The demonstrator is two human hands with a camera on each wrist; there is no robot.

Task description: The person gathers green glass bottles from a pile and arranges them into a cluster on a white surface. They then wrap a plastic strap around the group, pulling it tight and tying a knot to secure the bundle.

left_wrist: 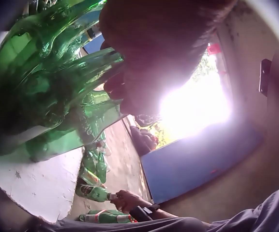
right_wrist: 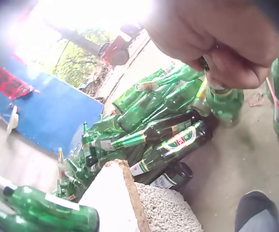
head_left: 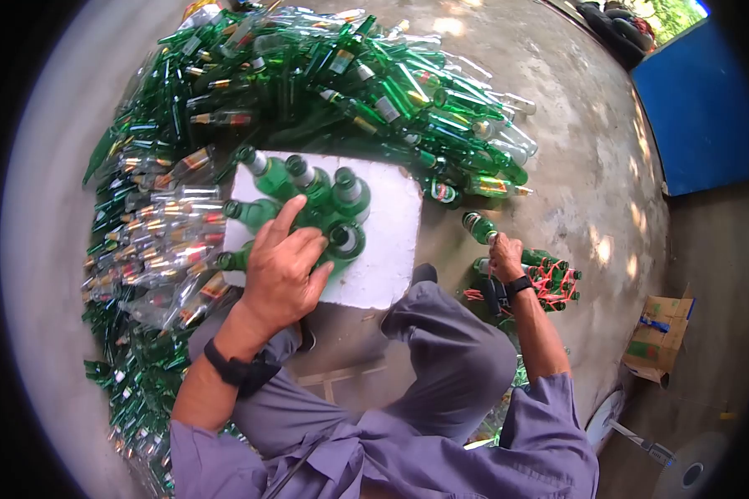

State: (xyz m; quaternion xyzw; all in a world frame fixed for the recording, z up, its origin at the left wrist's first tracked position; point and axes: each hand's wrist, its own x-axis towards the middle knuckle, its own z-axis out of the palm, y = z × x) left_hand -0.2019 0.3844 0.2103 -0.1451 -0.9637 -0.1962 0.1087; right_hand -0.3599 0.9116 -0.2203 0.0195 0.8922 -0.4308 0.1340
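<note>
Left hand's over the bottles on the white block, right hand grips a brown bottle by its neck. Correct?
No: the right hand grips a green bottle by its neck, not brown, per the head view. The left hand is over the bottles on the white block.

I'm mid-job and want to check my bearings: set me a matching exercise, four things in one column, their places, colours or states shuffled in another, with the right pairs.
Things:
1. left hand
2. right hand
3. bundle of bottles
4. cardboard box

Places, colours or states:
A. brown, right of both hands in the head view
B. holding a green bottle by its neck
C. tied with red string
D. at the green bottles on the white block

Pairs: 1-D, 2-B, 3-C, 4-A
</note>
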